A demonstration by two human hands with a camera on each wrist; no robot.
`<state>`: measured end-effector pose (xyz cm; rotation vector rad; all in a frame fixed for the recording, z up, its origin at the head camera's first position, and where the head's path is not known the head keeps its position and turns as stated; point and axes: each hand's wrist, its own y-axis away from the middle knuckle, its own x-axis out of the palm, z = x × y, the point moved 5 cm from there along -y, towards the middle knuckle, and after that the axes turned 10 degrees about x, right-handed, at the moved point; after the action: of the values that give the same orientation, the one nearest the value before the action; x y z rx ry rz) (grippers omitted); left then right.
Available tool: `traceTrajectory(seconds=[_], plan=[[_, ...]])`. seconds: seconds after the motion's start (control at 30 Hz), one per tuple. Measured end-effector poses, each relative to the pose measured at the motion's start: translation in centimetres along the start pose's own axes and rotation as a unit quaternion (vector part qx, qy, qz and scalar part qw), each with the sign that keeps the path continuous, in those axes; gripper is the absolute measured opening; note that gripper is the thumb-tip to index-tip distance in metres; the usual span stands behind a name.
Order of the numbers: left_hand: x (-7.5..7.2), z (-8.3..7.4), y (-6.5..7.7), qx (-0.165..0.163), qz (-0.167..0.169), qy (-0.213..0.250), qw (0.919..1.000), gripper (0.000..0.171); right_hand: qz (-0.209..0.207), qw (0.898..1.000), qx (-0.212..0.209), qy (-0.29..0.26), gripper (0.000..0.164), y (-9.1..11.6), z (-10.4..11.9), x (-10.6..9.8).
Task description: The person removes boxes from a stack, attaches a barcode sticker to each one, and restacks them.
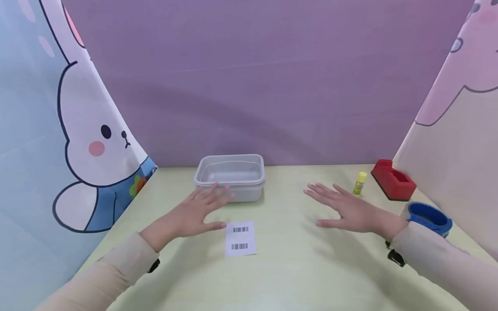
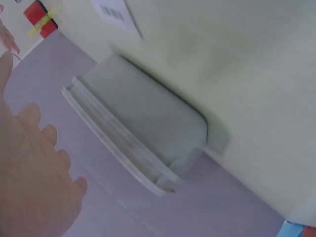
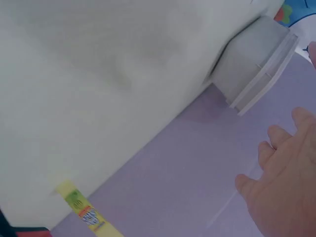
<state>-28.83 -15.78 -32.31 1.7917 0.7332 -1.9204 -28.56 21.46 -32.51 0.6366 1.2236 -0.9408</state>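
Observation:
Both hands hover over the pale table with fingers spread, holding nothing. My left hand [image 1: 194,214] is near a clear plastic container [image 1: 243,193], its fingertips overlapping the container's front in the head view. Below that container lies a white paper [image 1: 240,239] printed with two barcodes, close to the left thumb. My right hand [image 1: 346,210] is to the right, nearest a yellow glue stick [image 1: 359,183] that stands upright just behind it. In the left wrist view the container [image 2: 143,113] appears tilted by the camera, beside the left hand [image 2: 37,177].
A red tape dispenser [image 1: 394,181] stands at the back right. In front of it sits a blue ring-shaped object [image 1: 429,217], partly hidden by the right sleeve. A purple backdrop [image 1: 249,82] rises behind the table, with printed cloths at both sides.

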Motion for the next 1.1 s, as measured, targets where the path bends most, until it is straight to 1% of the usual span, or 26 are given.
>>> traceTrajectory(seconds=[0.13,0.27,0.43,0.53,0.6,0.7,0.8,0.87,0.97,1.1], plan=[[-0.8,1.1,0.0,-0.015,-0.004,0.006,0.9999,0.079,-0.006,1.0,-0.017,0.008,0.084,-0.8,0.6,-1.1],[-1.5,2.5,-0.1,-0.024,-0.021,0.009,0.9994,0.084,-0.012,0.999,-0.029,0.006,0.085,-1.8,1.2,-2.0],[-2.2,4.6,-0.3,-0.036,-0.043,0.003,0.9985,0.093,-0.016,1.0,-0.022,-0.015,0.087,-3.1,1.8,-2.7],[-2.5,5.9,-0.5,-0.044,-0.054,0.024,0.9973,0.098,-0.018,1.0,-0.011,-0.019,0.089,-3.8,2.0,-2.8],[-2.4,6.7,-0.6,-0.054,-0.064,0.053,0.9951,0.101,-0.017,0.999,-0.001,-0.027,0.09,-4.3,2.1,-2.8],[-2.0,8.0,-0.6,-0.084,-0.081,0.119,0.9861,0.106,-0.013,0.999,0.014,-0.043,0.091,-5.3,2.2,-2.8],[-1.6,9.1,-0.4,-0.119,-0.099,0.189,0.9697,0.111,-0.008,0.997,0.032,-0.068,0.095,-6.2,2.2,-2.7],[-1.5,9.7,-0.3,-0.137,-0.107,0.221,0.9597,0.113,-0.003,0.996,0.042,-0.078,0.098,-7.0,2.2,-2.6],[-1.3,10.5,-0.1,-0.162,-0.112,0.244,0.9494,0.114,0.002,0.994,0.049,-0.093,0.098,-8.0,2.3,-2.3],[-0.8,11.6,0.0,-0.185,-0.114,0.262,0.9402,0.116,0.004,0.99,0.061,-0.127,0.095,-9.4,2.7,-2.0]])
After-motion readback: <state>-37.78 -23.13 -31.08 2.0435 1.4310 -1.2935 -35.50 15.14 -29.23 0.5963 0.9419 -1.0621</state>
